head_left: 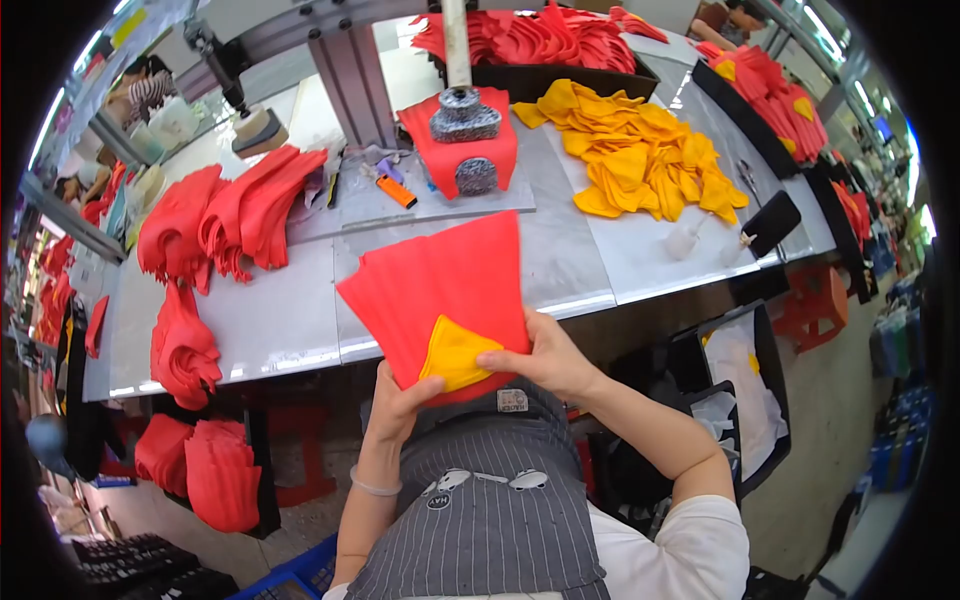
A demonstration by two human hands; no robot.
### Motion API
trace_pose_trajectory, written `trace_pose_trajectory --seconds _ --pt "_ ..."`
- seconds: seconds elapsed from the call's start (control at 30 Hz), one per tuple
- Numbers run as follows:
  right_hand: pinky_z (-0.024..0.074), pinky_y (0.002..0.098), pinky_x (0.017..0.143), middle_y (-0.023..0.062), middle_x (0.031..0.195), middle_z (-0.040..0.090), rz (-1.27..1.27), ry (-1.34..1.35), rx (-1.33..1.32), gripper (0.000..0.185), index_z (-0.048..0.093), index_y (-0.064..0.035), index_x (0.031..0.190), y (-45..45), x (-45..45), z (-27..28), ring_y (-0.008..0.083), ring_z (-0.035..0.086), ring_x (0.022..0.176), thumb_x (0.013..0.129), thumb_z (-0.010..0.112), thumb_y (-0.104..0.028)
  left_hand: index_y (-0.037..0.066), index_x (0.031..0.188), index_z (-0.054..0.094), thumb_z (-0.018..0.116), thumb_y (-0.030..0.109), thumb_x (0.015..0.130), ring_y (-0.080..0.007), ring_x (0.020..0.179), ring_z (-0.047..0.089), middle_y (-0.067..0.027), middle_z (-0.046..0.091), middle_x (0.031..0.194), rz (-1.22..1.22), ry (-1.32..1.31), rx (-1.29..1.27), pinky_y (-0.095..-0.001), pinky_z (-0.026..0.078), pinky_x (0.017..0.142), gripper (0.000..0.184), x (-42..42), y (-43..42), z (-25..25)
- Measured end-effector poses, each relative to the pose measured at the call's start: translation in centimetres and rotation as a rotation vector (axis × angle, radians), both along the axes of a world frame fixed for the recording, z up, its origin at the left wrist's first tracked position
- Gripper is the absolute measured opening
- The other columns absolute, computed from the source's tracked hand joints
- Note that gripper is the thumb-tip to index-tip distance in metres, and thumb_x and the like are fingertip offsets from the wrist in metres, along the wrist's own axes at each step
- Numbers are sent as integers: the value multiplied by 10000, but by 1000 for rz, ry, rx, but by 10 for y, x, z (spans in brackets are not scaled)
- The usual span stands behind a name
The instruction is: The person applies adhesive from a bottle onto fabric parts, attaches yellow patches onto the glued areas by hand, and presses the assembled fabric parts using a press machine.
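Both hands hold a stack of red fabric pieces (450, 270) in front of my apron, over the table's front edge. A folded yellow fabric piece (455, 352) lies on the stack's near end. My left hand (398, 402) grips the lower left corner, its thumb at the yellow piece. On the right side, my right hand (548, 352) pinches the stack, thumb pressed on the yellow piece. Beyond it, a red piece (420, 125) lies on the table under a post with a grey speckled foot (465, 115).
Red fabric piles (262, 215) lie on the table (270, 340) at left, and a yellow fabric pile (650, 150) at right. An orange-handled cutter (396, 191) lies near the post. A dark bin of red pieces (560, 75) stands behind. Other people sit farther back.
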State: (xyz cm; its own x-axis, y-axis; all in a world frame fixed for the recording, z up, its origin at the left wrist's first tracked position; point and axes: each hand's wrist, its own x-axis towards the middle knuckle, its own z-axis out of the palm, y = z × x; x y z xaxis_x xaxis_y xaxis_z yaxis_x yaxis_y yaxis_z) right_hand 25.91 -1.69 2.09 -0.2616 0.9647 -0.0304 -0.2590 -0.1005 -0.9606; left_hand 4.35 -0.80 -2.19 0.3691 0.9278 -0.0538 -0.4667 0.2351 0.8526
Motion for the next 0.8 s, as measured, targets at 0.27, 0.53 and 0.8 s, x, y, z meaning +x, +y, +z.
trace_pose_trajectory --seconds 0.27,0.53,0.8 --pt "444 316 941 134 1245 556 -145 -322 212 424 444 -5 1140 38 -7 1 163 518 1164 861 703 -191 -4 1375 364 633 41 796 -262 1219 518 -141 521 1308 181 -191 -69 -399 399 1051 640 -3 -5 4" --pt "467 315 873 156 989 652 -419 12 510 495 347 -30 1115 177 -10 109 194 630 963 986 403 -504 8 1414 306 636 75 807 -280 1281 457 -139 471 1364 179 -162 -39 -421 336 1100 695 -23 -1 3" --pt "460 440 756 204 869 608 -954 -399 1431 342 492 10 1056 335 -1 282 362 604 834 870 650 -230 28 1450 262 618 109 826 -282 1302 434 -127 439 1407 161 -113 -72 -428 324 1109 723 -24 0 -6"
